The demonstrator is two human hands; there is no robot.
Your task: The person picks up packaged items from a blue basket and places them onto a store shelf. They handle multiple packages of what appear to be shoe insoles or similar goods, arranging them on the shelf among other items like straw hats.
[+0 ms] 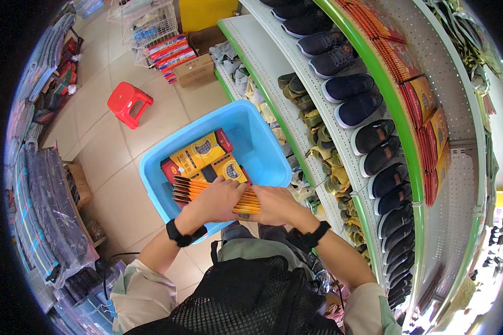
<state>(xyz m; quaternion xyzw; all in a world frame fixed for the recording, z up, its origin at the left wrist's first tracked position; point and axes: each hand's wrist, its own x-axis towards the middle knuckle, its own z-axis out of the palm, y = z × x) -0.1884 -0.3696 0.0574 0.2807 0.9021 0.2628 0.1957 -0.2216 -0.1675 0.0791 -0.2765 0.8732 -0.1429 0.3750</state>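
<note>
My left hand (223,198) and my right hand (273,203) both grip a stack of flat yellow-orange packets (197,190) with dark edges. The stack is held over the near side of a light blue plastic tub (255,117). Inside the tub lie yellow and red printed packets (201,151), next to another yellow packet (230,168) with a similar round picture. My fingers hide part of the stack, and the stack covers some of the packets below.
Right of the tub rise green-edged shelves (276,63) with rows of dark shoes (358,100). Red and yellow packets (429,138) stand on the upper shelf. A red plastic stool (128,100) and a cardboard box (195,70) are on the tiled floor. Folded cloth in plastic (54,201) lies left.
</note>
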